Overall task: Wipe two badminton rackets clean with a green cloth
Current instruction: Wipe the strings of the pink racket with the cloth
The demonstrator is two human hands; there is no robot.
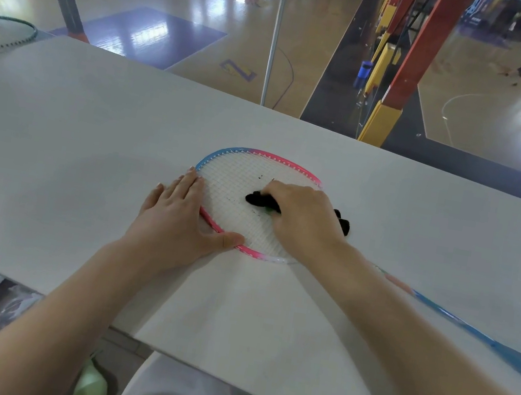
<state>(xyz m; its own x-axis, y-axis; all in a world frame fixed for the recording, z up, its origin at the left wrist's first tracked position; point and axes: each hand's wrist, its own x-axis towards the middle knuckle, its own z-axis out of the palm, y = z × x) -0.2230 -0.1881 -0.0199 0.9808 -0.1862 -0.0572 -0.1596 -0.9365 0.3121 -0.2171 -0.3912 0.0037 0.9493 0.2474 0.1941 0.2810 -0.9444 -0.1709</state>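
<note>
**Wiping the strings of the first racket; second racket not yet in hand**

Setup: the pink-and-blue racket (253,203) lies flat on the table (92,121), head toward the middle of the surface, shaft running off to the right and near edge. Handle end is cut by the picture edge.

Left hand (177,214): flat, palm down, fingers straight and together, pressing on the left side of the frame. Thumb lies along the near rim. It acts as a hold-down.

Right hand (300,218): fingers curled over a bunched cloth (260,200), pressing it onto the string bed right of centre. The cloth reads nearly black in this light, with only a small green fleck showing under the hand; more of it shows at the far side of the wrist.

Marks: a few dark specks sit on the strings just beyond and just beside the cloth. Whether dirt or lint, cannot tell.

Second racket (3,38): dark green frame, at the far left corner of the table, well apart from both hands, partly out of view.

Judgement: the step in hand is cleaning the string face of racket one. The task looks less than half done.

Next move calls for: carrying the cloth across the specks and round the rim, keeping the left hand's pressure so the head does not slide. The shaft needs wiping too.
</note>
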